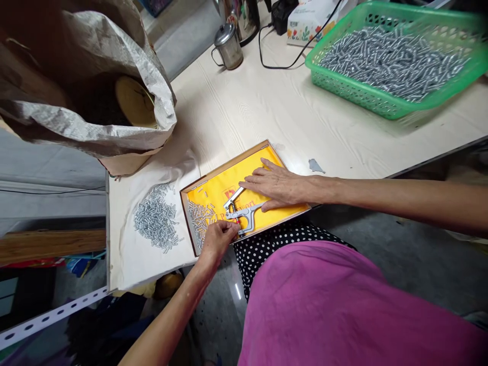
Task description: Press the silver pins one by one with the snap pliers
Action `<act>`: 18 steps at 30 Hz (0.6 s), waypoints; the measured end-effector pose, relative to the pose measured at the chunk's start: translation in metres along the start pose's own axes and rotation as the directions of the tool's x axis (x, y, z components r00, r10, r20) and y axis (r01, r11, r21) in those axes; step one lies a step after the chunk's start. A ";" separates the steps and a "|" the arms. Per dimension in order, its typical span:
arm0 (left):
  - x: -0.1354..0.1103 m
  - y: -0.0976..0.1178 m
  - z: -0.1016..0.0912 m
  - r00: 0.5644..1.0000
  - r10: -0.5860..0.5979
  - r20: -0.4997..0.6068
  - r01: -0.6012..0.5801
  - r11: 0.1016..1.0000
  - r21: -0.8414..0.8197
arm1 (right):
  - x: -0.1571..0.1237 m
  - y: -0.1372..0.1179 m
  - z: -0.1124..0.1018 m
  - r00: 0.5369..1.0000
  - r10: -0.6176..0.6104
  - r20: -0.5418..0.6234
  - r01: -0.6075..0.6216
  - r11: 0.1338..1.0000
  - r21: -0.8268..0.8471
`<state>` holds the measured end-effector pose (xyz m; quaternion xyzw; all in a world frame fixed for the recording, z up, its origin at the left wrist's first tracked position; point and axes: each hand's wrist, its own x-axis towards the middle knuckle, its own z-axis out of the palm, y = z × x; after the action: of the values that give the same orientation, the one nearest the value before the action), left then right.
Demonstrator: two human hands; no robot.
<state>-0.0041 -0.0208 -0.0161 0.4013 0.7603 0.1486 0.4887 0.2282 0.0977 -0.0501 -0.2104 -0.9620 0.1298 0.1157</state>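
A shallow yellow-lined box tray [267, 150] rests at the table's near edge. In it lies a metal hand press tool [243, 209] beside a heap of small silver metal parts [198, 219]. My right hand [276, 184] lies on the tool's handles, fingers stretched toward the tool's head. My left hand [217, 239] is at the tray's near rim by the tool's jaw, its fingers pinched together; what they hold is too small to make out.
A pile of the same silver parts [156, 218] lies on white cloth left of the tray. A large woven sack [87, 76] stands at far left. A green basket [396, 56] of silver parts, a steel mug [227, 47] and a black cable [282, 63] sit farther back.
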 end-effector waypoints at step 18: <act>0.025 0.056 0.024 0.692 0.633 0.347 -0.569 0.182 0.802 | -0.016 -0.028 0.002 0.967 0.244 -0.071 -0.245 0.970 -0.003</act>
<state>0.0380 0.0291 -0.0087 0.8482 0.5176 -0.0668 0.0899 0.2309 0.0657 -0.0467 -0.3324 -0.9248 0.1303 0.1311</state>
